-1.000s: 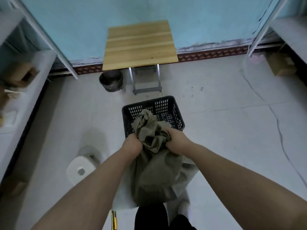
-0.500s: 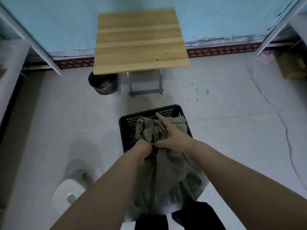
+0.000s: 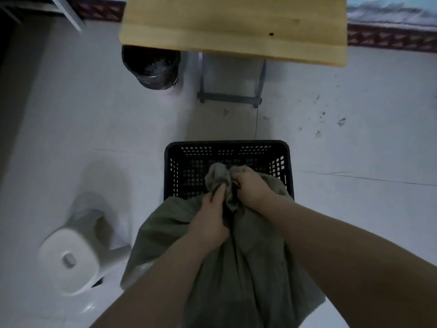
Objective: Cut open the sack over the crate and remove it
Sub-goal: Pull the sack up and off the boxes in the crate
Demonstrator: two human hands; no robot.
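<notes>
An olive-green sack (image 3: pixel 238 268) hangs in front of me, its bunched top held over the near part of a black perforated crate (image 3: pixel 186 147) on the floor. My left hand (image 3: pixel 211 217) grips the sack's gathered neck from the left, thumb pressed up along the cloth. My right hand (image 3: pixel 250 185) grips the same bunch from the right, fingers curled into the folds. The sack's lower part covers the crate's near wall and spreads toward my body. The far half of the crate's inside shows dark, with no contents that I can make out.
A wooden folding table (image 3: pixel 234 29) on grey metal legs stands beyond the crate. A black bin (image 3: pixel 151 67) sits at its left. A white plastic stool (image 3: pixel 71 254) stands on the floor to my left. Pale tiled floor lies to the right.
The view has tipped downward and closer to the crate. My right hand, whose fingers reached open over the sack half a second ago, has closed on the bunched neck. My left hand keeps its grip.
</notes>
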